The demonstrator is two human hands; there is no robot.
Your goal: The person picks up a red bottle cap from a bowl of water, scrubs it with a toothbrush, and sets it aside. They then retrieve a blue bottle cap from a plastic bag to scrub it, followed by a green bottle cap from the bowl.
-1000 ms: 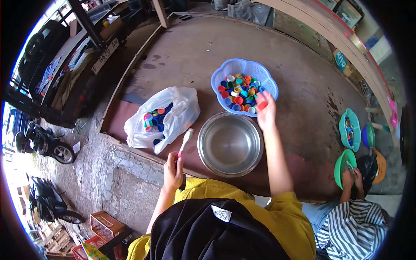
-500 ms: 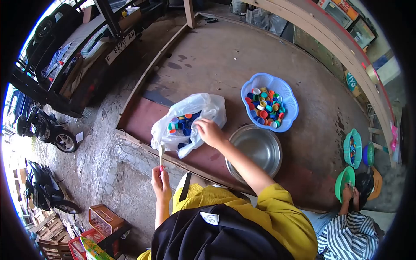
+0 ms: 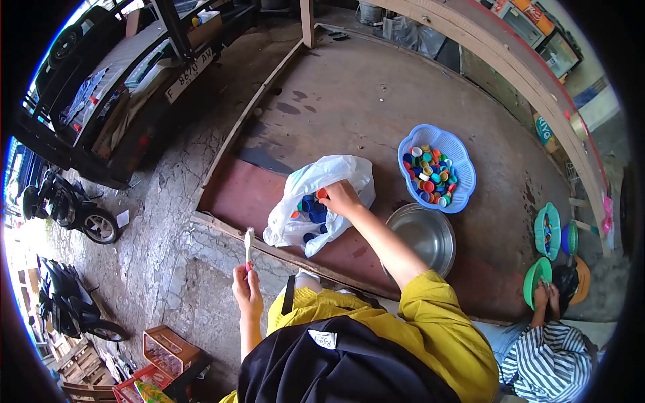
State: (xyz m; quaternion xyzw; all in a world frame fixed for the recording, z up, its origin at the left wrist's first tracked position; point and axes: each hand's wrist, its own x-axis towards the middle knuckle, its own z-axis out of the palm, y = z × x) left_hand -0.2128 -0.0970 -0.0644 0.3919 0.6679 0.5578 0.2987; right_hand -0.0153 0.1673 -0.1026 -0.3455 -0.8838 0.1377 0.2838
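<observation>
My left hand (image 3: 248, 290), off the table's near edge, is closed around a small brush (image 3: 248, 243) with pale bristles pointing up and pink on its handle. On the table, a white plastic bag (image 3: 285, 218) lies open with blue and orange bottle caps (image 3: 316, 213) inside. My right hand (image 3: 344, 197) reaches into its mouth, fingertips pinched on an orange bottle cap (image 3: 322, 193). Under my right forearm sits a metal bowl (image 3: 440, 245), partly hidden. Behind it stands a blue plastic basket (image 3: 465, 156) with many coloured caps.
At the right, a co-worker's hands (image 3: 545, 295) work at a green bowl (image 3: 531, 281); a teal basket (image 3: 543, 232) holding caps is close by. A wooden rim (image 3: 232, 230) edges the table (image 3: 336, 101). Motorcycles (image 3: 74, 208) and a truck (image 3: 101, 134) stand left.
My right hand has moved deeper into the bag, and an orange cap now shows at its fingertips. The bag's rim has shifted. The view has swung slightly left; my left hand keeps the brush.
</observation>
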